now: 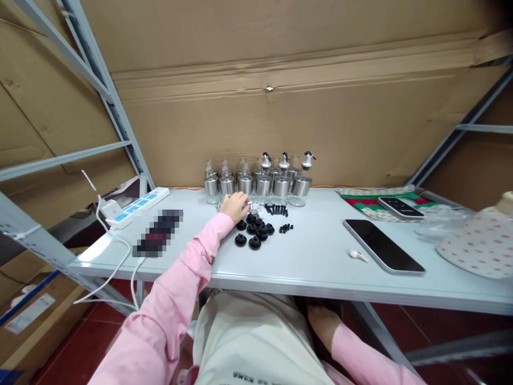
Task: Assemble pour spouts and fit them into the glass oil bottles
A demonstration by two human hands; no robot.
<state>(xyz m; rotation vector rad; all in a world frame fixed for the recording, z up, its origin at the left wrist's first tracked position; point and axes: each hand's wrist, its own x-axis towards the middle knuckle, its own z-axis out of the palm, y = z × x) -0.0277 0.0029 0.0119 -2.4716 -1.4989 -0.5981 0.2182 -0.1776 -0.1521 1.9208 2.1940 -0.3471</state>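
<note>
**Left hand point(235, 207) at clear bits point(256, 210), mid-frame**

Look light, stiff and smooth, likely slippery; best pinched singly by the edges. Lie just right of that hand, between bottles point(246, 185) above and black caps point(262, 232) below. Cannot tell left grip's width, nor any hold or contact. Right hand point(321, 320) at lower right, partly in shadow; grip likewise unreadable.

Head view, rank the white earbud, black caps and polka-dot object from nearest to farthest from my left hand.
1. Black caps: just right of the left hand, toward the body.
2. White earbud: farther right, beside the dark-screened device.
3. Polka-dot object: at the table's right end.
</note>
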